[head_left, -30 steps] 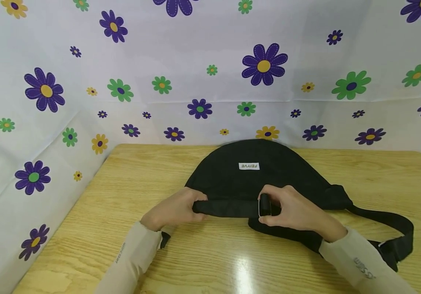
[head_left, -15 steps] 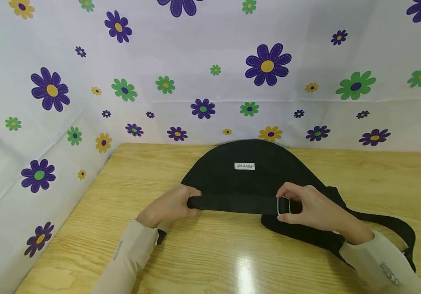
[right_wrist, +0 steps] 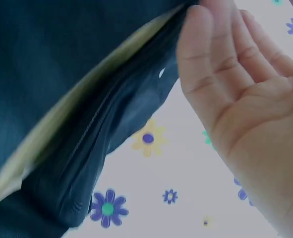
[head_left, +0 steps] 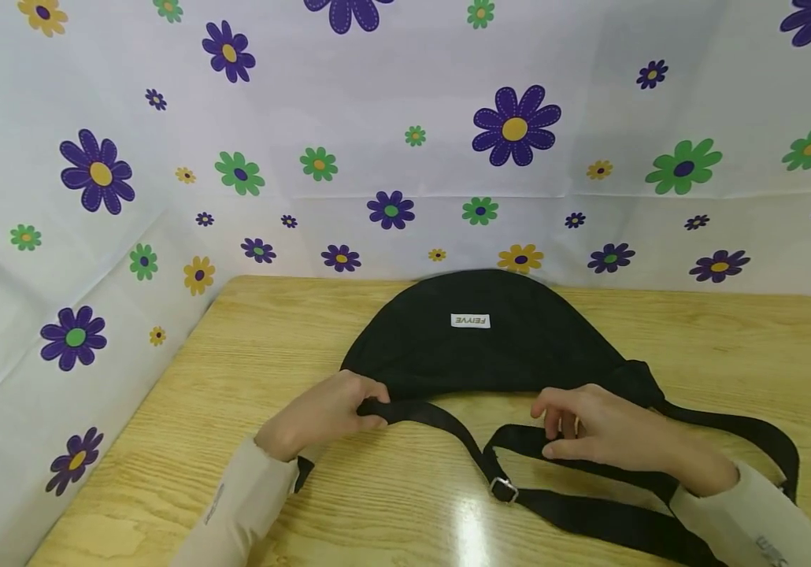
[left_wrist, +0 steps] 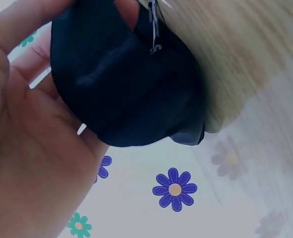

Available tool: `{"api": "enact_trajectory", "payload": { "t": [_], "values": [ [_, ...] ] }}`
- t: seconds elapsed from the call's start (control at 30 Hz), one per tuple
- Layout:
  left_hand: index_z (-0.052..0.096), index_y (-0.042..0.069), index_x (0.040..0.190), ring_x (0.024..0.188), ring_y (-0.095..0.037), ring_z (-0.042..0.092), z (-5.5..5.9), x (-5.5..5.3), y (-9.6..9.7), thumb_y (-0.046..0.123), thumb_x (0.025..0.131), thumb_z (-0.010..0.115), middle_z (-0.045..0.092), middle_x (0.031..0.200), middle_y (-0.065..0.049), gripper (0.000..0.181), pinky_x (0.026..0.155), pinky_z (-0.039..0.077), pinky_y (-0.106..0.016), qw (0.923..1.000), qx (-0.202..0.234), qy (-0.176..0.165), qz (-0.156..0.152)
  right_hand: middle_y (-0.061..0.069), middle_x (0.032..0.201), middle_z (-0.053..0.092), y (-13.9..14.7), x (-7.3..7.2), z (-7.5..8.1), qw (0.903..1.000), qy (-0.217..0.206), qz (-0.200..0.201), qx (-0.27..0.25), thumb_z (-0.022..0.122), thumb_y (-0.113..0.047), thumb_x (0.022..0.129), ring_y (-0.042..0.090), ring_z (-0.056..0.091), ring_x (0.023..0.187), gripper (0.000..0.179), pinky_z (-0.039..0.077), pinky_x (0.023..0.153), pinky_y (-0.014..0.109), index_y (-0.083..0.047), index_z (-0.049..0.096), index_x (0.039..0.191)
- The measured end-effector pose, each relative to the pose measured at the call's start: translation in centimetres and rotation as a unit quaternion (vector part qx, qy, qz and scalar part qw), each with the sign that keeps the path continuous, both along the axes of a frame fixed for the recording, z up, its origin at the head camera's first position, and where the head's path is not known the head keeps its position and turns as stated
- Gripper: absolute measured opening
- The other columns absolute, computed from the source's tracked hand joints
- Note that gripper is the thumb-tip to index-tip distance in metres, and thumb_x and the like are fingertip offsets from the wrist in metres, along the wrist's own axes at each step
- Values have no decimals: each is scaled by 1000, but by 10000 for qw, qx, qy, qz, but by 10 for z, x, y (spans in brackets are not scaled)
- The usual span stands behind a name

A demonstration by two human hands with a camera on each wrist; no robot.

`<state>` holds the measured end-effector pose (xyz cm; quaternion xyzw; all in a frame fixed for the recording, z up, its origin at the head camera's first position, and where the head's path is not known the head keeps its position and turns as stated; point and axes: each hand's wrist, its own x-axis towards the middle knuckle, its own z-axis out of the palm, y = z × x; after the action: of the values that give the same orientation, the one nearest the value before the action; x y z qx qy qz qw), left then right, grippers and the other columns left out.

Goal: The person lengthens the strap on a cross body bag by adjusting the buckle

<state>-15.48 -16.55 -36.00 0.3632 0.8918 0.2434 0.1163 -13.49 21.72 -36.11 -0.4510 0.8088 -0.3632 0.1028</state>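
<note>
A black half-moon crossbody bag [head_left: 476, 354] lies flat at the back of the table, its white label [head_left: 471, 320] upside down. My left hand [head_left: 320, 417] pinches the black strap [head_left: 441, 416] by the bag's left corner; in the left wrist view dark fabric [left_wrist: 121, 89] hides some of the fingers. From there the strap curves down to a metal slider buckle [head_left: 503, 489] on the tabletop. My right hand [head_left: 614, 437] is over the strap's looped part, fingers loosely bent and gripping nothing. In the right wrist view its fingers [right_wrist: 196, 49] show beside the dark fabric.
The bag lies on a light wooden table [head_left: 249, 331]. White cloth [head_left: 349, 102] printed with flowers stands behind the table and along its left side. More strap [head_left: 738, 417] loops across the right side, partly under the right sleeve [head_left: 753, 512].
My right hand has let go of the strap at the slider buckle, after sliding right along it. The taut strap has dropped slack and the buckle fell toward me. My left hand keeps its hold.
</note>
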Motion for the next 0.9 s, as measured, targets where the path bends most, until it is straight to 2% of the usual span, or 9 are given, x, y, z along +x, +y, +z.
{"api": "enact_trajectory", "payload": {
  "t": [0.13,0.27,0.4,0.53,0.63,0.73,0.9],
  "values": [
    [73,7,100,80,-10,57,1,4,1,6,91,76,70,96,3,9,74,50,-25,9998,-145,102,48,-11,95,63,16,2,4,9986,-17,-317,413,73,-10,94,1,58,79,19,54,62,26,-5,63,109],
    [73,6,106,91,-14,65,2,9,1,6,92,75,72,104,-1,14,80,54,-30,9987,-384,290,158,-8,99,65,40,3,5,9942,-141,-670,834,71,-10,96,3,59,85,13,55,66,27,-7,65,107],
    [73,5,109,92,-16,68,3,13,-1,6,92,75,73,106,-6,17,80,56,-30,9972,-539,488,192,-6,103,65,74,4,4,9876,-658,-761,1204,64,-7,100,2,60,89,9,55,71,27,-5,65,109],
    [73,7,104,79,-11,62,1,14,-4,3,91,75,71,97,-2,13,70,52,-26,9967,-511,547,306,1,108,66,106,7,0,9814,-1179,-804,1281,58,-3,103,-1,61,92,15,56,72,26,3,63,114],
    [73,8,101,75,-11,56,-2,13,-6,3,91,76,69,92,1,12,66,48,-25,9963,-485,599,373,7,111,65,125,10,0,9725,-1394,-1109,1503,55,-5,104,-4,59,92,20,55,72,26,8,62,117],
    [73,7,101,76,-11,56,-4,12,-8,3,90,76,69,93,0,12,66,48,-24,9959,-476,684,363,7,110,65,140,12,3,9569,-1589,-1495,1917,54,-10,105,-3,59,88,23,54,70,26,9,62,117],
    [73,6,100,79,-11,59,-5,11,-12,1,89,77,71,95,-1,13,69,51,-25,9946,-393,889,365,6,108,67,154,14,6,9285,-1756,-2045,2556,55,-17,106,15,64,88,28,53,70,28,9,63,114]
  ]
}}
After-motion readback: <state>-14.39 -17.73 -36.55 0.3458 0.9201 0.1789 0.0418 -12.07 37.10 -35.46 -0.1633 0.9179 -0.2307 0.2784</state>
